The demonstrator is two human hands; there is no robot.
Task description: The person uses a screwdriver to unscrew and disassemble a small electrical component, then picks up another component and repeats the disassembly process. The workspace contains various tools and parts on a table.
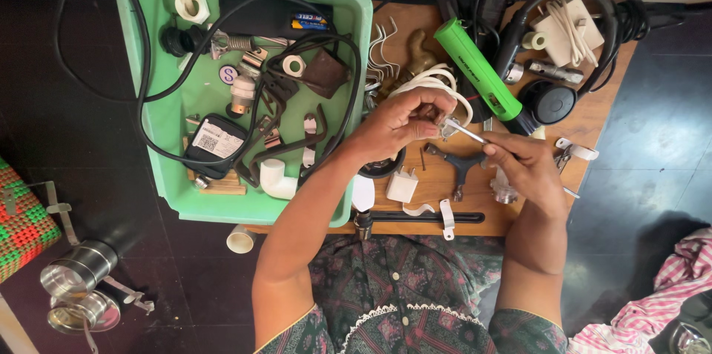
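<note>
Nearest my lens, low in the frame: dark floral blouse (415, 287), both forearms rising from it.

Left hand (404, 122), centre of frame — grip closed tight around a small metal fitting (447, 128); I cannot make out what kind.

Right hand (523, 165), right of centre — grip narrow, pinched on a thin screwdriver (469, 132) whose tip meets the fitting.

Wooden table (593, 113) beneath, holding:
- green flashlight (478, 70), just above the hands, tilted
- black cross-shaped tool (460, 166), between the hands
- white plug (402, 186), below the left hand
- green plastic tray (167, 113), upper left of frame — black cables, white pipe elbow (278, 178), assorted clips inside.

Lower left of frame, on the dark floor: steel vessels (78, 287).
</note>
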